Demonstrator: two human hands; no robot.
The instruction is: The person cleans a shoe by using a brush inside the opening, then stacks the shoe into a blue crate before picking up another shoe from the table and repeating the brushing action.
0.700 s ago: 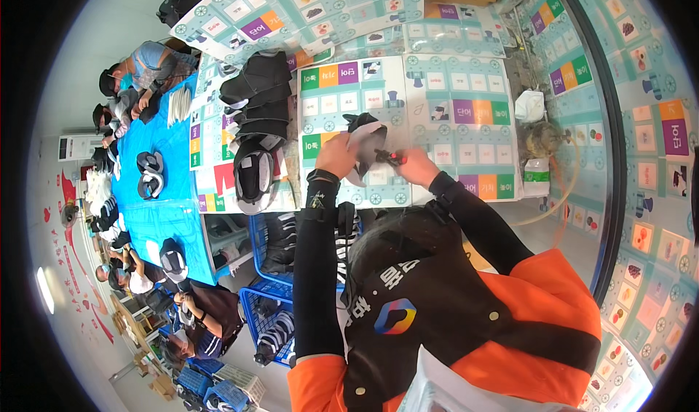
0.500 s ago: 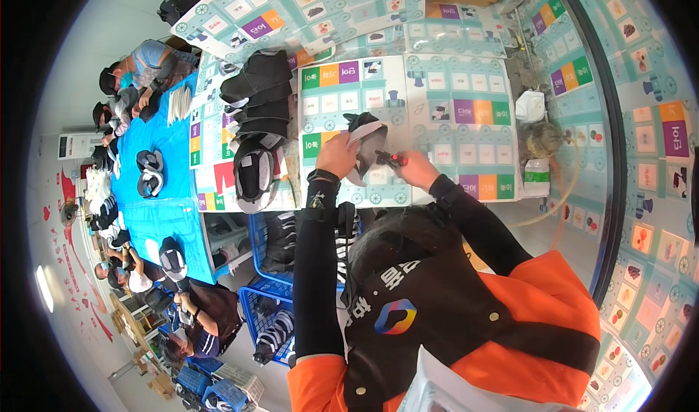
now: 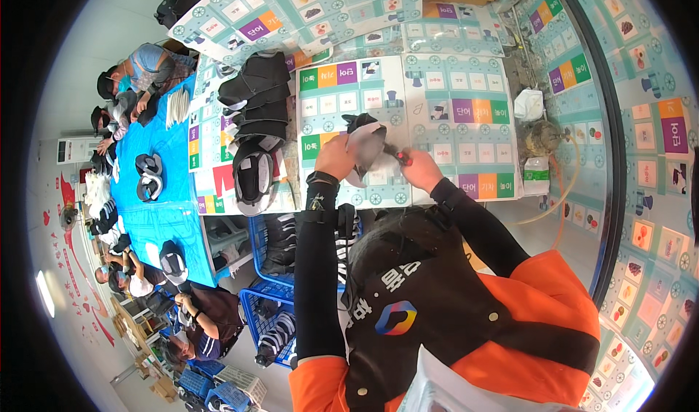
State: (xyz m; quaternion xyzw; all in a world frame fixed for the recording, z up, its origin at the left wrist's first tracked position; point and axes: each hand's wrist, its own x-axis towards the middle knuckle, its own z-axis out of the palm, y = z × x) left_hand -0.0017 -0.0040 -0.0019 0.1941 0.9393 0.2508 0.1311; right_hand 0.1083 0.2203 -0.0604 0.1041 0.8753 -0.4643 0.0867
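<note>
A black-and-grey sewn fabric piece is held tilted above the patterned tabletop, its pale inner face turned toward me. The fingers of my left hand pinch its left edge. To its right, my right hand is closed around a small black-and-red hand tool. The tool's dark tip points left at the pale face; its end is blurred, and I cannot tell whether it touches. Left of my hands lies a stack of similar black pieces, with a black-and-grey piece with an oval opening in front.
Blue baskets with striped and dark pieces stand below the table's left edge. On the left, a blue-covered table bears more pieces, with several people around it. A white package and a thin yellowish hose are at the right.
The held piece has turned so that more of its pale inner face shows. The tool has shifted slightly right with my right hand. My left hand stays nearly in place.
</note>
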